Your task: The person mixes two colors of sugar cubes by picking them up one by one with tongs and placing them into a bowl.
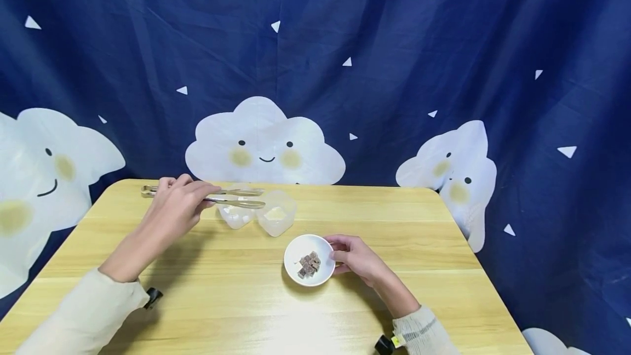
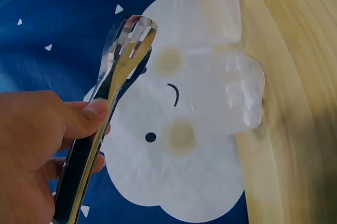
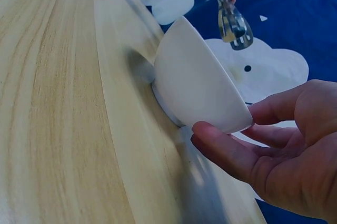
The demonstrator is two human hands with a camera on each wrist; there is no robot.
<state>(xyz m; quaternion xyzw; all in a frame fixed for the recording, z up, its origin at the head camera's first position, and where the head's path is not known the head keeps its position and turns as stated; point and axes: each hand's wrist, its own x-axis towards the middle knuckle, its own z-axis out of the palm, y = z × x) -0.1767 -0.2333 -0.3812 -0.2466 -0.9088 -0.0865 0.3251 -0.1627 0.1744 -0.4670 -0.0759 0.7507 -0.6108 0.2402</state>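
Two hands work over a pale wood-grain table point(image 1: 236, 316) that fills the lower part of my head view, its boards running side to side and its far corners rounded off. A bright patch of reflected light lies on the near middle of the top, and soft shadows fall beneath both forearms. Behind the far edge I see a dark blue curtain point(image 1: 315, 64) hanging in loose folds, scattered with small white triangles and printed with white clouds; the middle cloud point(image 1: 266, 141) smiles just above the table's edge, and the right-hand cloud point(image 1: 446, 160) is creased by a fold.

On my left, the left hand point(image 1: 178, 204) grips metal tongs point(image 1: 241, 203) along their length, palm down, their slotted ends a little apart. They hang over two translucent containers point(image 1: 291, 210) standing side by side near the far edge. On my right, the right hand point(image 1: 357, 259) holds a small white bowl point(image 1: 292, 253) by its right side, thumb against the wall. The bowl is nearer the front than the containers, and a cluster of brownish cubes point(image 1: 309, 265) lies inside. I can't tell whether its foot fully touches the wood. Light sleeves point(image 1: 86, 311) cover both forearms.
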